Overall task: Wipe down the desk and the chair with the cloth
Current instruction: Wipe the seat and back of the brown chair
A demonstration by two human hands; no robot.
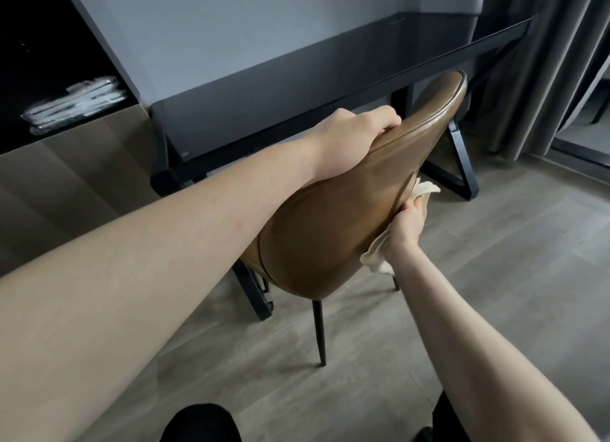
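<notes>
Chair (pixel 323 217) tilts back, backrest facing desk (pixel 297 75); left hand (pixel 350 138) fingers grip its top, right hand (pixel 404 225) fingers clutch cloth (pixel 374 257).

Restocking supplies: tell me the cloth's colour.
Cream, a pale off-white cloth, seen in the head view.

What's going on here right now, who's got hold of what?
A person is wiping the brown leather chair. The left hand grips the top edge of its backrest, steadying it, while the right hand holds the cream cloth against the backrest's right edge. The chair stands in front of the black glass-topped desk, whose top is bare in view.
</notes>
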